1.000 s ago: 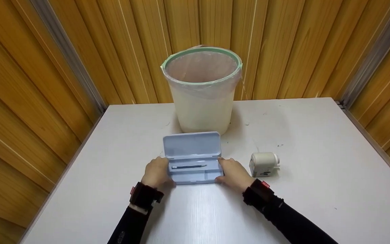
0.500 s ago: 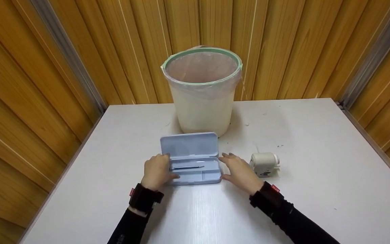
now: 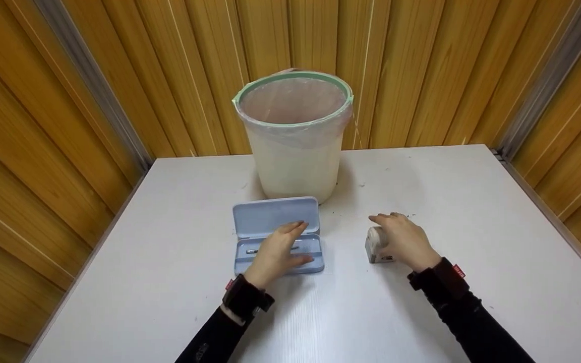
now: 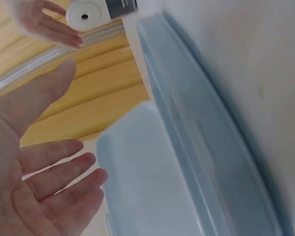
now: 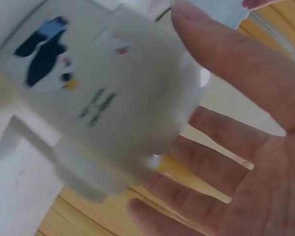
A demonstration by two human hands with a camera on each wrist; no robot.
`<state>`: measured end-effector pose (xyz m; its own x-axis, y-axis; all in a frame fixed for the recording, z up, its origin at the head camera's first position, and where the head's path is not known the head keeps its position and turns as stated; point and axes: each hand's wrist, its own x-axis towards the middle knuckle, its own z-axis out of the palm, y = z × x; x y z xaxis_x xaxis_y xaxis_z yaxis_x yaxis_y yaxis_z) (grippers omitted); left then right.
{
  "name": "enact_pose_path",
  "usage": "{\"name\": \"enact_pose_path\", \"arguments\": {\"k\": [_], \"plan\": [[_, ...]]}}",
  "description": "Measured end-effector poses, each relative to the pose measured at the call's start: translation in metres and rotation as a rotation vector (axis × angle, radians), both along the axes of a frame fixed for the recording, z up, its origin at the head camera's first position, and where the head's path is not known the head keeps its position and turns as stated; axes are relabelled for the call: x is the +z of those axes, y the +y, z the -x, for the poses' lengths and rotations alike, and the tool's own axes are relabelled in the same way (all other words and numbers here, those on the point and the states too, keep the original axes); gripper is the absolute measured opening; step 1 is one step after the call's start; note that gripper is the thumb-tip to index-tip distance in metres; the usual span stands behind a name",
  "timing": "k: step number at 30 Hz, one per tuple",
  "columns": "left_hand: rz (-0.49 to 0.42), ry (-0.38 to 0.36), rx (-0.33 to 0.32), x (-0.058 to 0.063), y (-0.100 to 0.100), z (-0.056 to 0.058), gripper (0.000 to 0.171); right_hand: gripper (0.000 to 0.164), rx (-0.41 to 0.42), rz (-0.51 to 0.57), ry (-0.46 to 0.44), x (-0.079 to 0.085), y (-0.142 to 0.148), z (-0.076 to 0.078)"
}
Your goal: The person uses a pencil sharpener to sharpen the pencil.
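Observation:
A light blue pencil case [image 3: 250, 217] lies with its lid raised, a pencil [image 3: 252, 251] in its back compartment. My left hand [image 3: 276, 254] is over the case, thumb and fingers spread and holding nothing; it hides part of the pencil. In the left wrist view the case [image 4: 152, 167] is beyond my fingertips. To the right stands a cream crank pencil sharpener [image 3: 372, 247] with a penguin print. My right hand [image 3: 407, 241] reaches around it from the right, fingers extended. The right wrist view has the sharpener [image 5: 128, 93] between thumb and fingers, its crank [image 5: 78, 167] on the far side.
A tall cream bin [image 3: 295, 166] with a green rim and clear liner stands right behind the pencil case. The white table [image 3: 134, 282] is bounded by wood-patterned panels [image 3: 421, 75] at the back and sides.
Both hands have come off the pencil case ends. My left hand has moved right, over the case; my right hand has moved right to the sharpener. The case shifted slightly left earlier.

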<state>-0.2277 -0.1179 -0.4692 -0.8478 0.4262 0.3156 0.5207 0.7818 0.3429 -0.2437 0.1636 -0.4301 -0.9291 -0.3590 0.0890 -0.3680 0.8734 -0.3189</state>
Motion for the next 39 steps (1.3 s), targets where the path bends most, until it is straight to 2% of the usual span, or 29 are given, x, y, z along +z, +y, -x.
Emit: {"name": "enact_pose_path", "arguments": {"k": [6, 12, 16, 20, 24, 28, 32, 39], "plan": [[0.057, 0.002, -0.039, -0.004, 0.021, 0.002, 0.074, 0.060, -0.001, 0.057, -0.040, -0.008, 0.007, 0.003], [0.070, -0.005, -0.063, -0.004, 0.038, 0.004, 0.073, 0.047, -0.011, 0.034, -0.027, -0.008, 0.008, 0.005], [0.063, 0.018, -0.063, -0.002, 0.050, 0.005, 0.076, 0.041, -0.033, 0.015, -0.017, -0.006, 0.006, 0.006], [0.032, 0.045, -0.059, -0.003, 0.068, 0.005, 0.089, 0.036, -0.087, 0.012, 0.033, -0.002, 0.002, 0.006], [-0.022, 0.072, -0.052, -0.003, 0.086, 0.006, 0.100, 0.038, -0.142, 0.024, 0.082, 0.005, -0.004, 0.005], [-0.073, 0.053, -0.032, -0.005, 0.099, 0.007, 0.103, 0.042, -0.164, 0.051, 0.103, 0.009, -0.009, 0.005], [-0.096, 0.040, -0.028, -0.008, 0.105, 0.008, 0.105, 0.043, -0.173, 0.101, 0.115, 0.010, -0.012, 0.004], [-0.154, 0.086, -0.052, -0.012, 0.104, 0.012, 0.100, 0.042, -0.176, 0.170, 0.113, 0.009, -0.017, 0.001]]}}
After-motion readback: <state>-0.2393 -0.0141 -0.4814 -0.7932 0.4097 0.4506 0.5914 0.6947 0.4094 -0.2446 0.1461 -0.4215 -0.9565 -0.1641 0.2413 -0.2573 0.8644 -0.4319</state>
